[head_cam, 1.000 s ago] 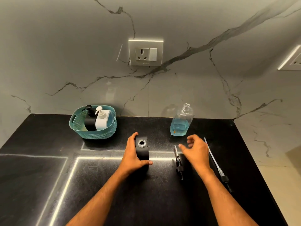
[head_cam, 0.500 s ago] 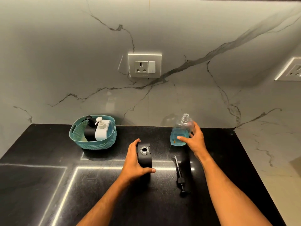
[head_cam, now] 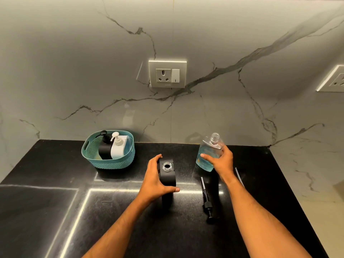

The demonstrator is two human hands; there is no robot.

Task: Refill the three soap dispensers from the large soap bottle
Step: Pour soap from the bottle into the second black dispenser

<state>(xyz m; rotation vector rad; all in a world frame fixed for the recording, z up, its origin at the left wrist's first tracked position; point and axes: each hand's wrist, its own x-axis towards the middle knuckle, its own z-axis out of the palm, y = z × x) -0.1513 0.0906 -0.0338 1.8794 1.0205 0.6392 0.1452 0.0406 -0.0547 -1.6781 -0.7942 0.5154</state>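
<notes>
A black square dispenser (head_cam: 167, 175) stands uncapped in the middle of the black counter, its round mouth open on top. My left hand (head_cam: 155, 181) grips it from the left side, thumb across the front. My right hand (head_cam: 220, 161) holds the clear soap bottle (head_cam: 209, 152), which has blue liquid in its lower part and no cap, and tilts slightly left. A black dispenser (head_cam: 104, 149) and a white dispenser (head_cam: 118, 148), both with pumps on, stand in the teal basket (head_cam: 113, 162).
A black pump head with its tube (head_cam: 206, 200) lies on the counter (head_cam: 46, 211) right of the open dispenser. A thin white tube (head_cam: 239, 176) shows behind my right forearm. A marble wall with a socket (head_cam: 167, 74) rises behind. The counter's right edge runs diagonally.
My right hand moved from above the pump head back to the soap bottle, took hold of it and tilted it. My left hand stayed on the black dispenser.
</notes>
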